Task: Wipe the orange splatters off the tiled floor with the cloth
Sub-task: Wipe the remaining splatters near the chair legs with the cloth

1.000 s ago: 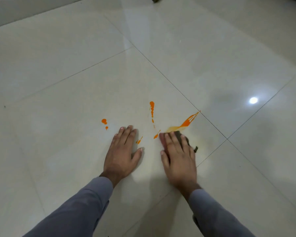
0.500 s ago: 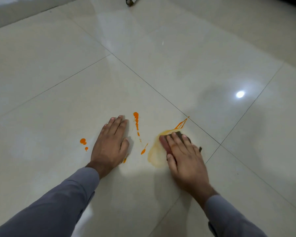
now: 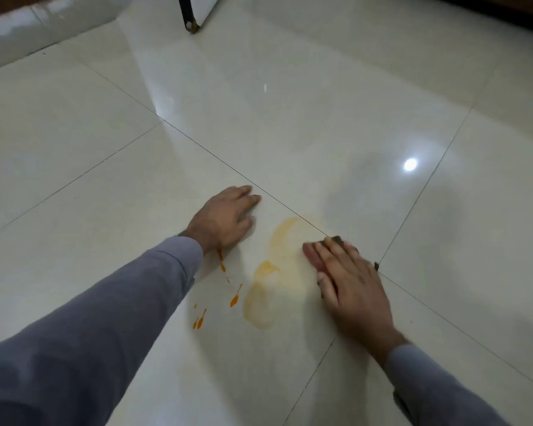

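Observation:
My right hand (image 3: 348, 281) presses a dark reddish-brown cloth (image 3: 313, 256) flat on the glossy cream tiled floor (image 3: 105, 186); only the cloth's edges show past my fingers. Left of the cloth spreads a pale yellow-orange smear (image 3: 271, 278). Bright orange splatters remain nearer me: a drop (image 3: 235, 299), a small cluster (image 3: 199, 321) and a thin streak (image 3: 221, 261) by my left wrist. My left hand (image 3: 225, 218) lies flat on the floor, palm down, holding nothing.
A dark furniture leg (image 3: 187, 16) with a white panel stands at the top centre. A raised white tiled ledge (image 3: 37, 29) runs along the top left. Thin dark grout lines cross near both hands. A lamp reflection (image 3: 410, 164) glares on the right.
My right hand has wiped the cloth over the long orange streak, leaving a wide pale smear. My left hand has shifted forward past the splatters, and the view has tilted up, showing the furniture leg.

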